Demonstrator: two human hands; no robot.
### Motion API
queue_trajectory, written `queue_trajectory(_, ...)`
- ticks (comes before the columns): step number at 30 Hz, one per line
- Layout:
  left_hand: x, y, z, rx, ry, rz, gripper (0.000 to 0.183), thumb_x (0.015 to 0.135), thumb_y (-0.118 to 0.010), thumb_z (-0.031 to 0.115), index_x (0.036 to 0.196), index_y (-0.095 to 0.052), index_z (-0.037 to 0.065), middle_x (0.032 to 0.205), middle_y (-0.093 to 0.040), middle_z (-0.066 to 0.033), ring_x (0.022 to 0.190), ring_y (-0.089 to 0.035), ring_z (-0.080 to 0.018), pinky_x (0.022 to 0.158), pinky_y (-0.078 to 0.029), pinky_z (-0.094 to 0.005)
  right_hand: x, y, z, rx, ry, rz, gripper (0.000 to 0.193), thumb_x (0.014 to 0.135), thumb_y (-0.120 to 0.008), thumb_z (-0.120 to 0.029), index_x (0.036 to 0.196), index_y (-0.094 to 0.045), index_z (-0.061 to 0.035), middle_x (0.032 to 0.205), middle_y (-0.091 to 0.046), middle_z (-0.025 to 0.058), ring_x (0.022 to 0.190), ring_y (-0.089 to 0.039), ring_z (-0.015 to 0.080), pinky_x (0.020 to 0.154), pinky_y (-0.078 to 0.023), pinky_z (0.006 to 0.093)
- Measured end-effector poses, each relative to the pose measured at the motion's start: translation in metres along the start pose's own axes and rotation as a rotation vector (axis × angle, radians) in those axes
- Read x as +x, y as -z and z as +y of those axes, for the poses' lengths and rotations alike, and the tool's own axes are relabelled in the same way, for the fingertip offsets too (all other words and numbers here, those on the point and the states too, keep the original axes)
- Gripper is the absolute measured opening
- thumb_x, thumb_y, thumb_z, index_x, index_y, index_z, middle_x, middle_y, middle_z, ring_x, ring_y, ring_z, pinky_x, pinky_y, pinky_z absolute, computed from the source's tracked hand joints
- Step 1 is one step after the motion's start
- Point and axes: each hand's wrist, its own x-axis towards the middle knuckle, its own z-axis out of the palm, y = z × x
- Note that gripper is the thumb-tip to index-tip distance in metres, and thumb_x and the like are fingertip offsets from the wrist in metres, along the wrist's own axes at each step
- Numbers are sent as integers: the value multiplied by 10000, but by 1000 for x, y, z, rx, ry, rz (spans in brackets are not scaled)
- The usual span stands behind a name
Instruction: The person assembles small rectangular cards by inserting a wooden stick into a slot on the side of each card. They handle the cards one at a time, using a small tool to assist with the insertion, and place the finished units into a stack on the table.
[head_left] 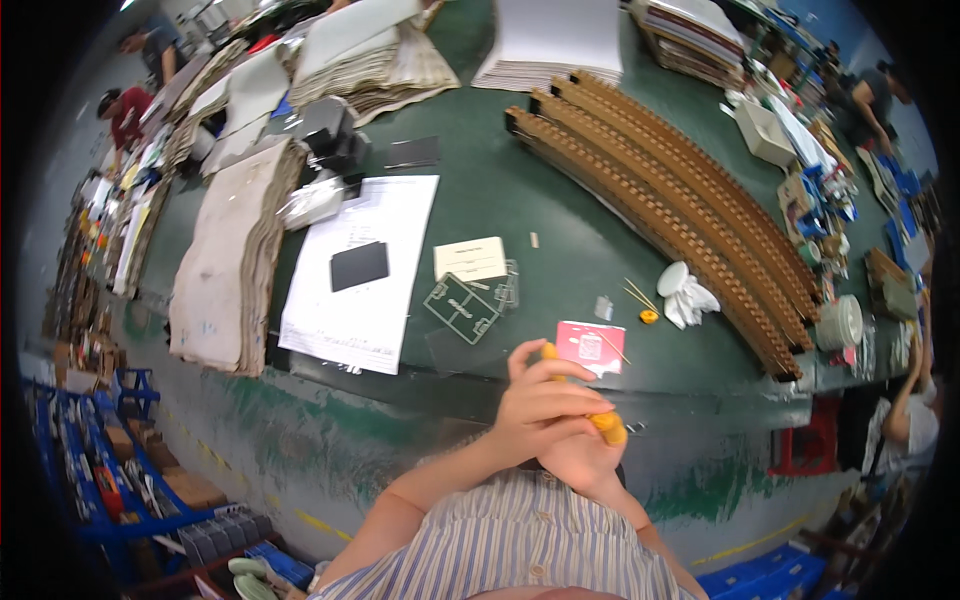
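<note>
Green bench is loaded with long brown strips and paper stacks, blue racks off left. Left hand's grip curls round a yellow thing by the near edge; right hand's is half hidden, can't tell.

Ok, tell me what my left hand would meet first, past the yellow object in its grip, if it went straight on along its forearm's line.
Most likely the pink card on the green table, though the left hand seems raised and might pass above it.
</note>
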Motion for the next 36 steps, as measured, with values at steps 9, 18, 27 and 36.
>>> queue_trajectory(9, -15, 0, 5, 71, 58, 66, 347, 768, -786, 290, 1075, -717, 143, 1041, -687, 17, 1135, -593, -156, 1079, -196, -468, 7, -8, 3, -194, 88, -80, 852, 879, -612, -540, 1512, -226, -121, 1483, -322, 50, 1414, -292, 208, 1166, -256, 383)
queue_trajectory(18, -14, -9, 6, 27, 57, 64, 278, 753, -766, 268, 998, -767, 137, 914, -710, 18, 954, -634, -110, 1057, -272, -415, 1, -5, 6, 19, 169, 73, 856, 870, -612, -342, 1547, -157, -78, 1406, -414, 110, 1289, -444, 201, 1054, -403, 337)
queue_trajectory(27, -30, -19, -1, 2, 162, 158, 203, 736, -806, 218, 898, -744, 113, 1056, -698, -6, 1095, -595, -155, 1081, -259, -434, 0, 0, 2, -270, 146, -69, 710, 980, -494, -421, 1512, -215, -43, 1496, -330, 66, 1391, -330, 182, 1168, -240, 347)
queue_trajectory(36, -30, -16, 1, -5, 136, 130, 308, 735, -811, 261, 983, -714, 106, 1238, -607, -42, 1244, -493, -241, 1097, -224, -447, -1, 4, 5, -668, 284, 56, 884, 920, -468, -614, 1524, -200, -28, 1526, -310, 121, 1418, -283, 245, 1174, -199, 391)
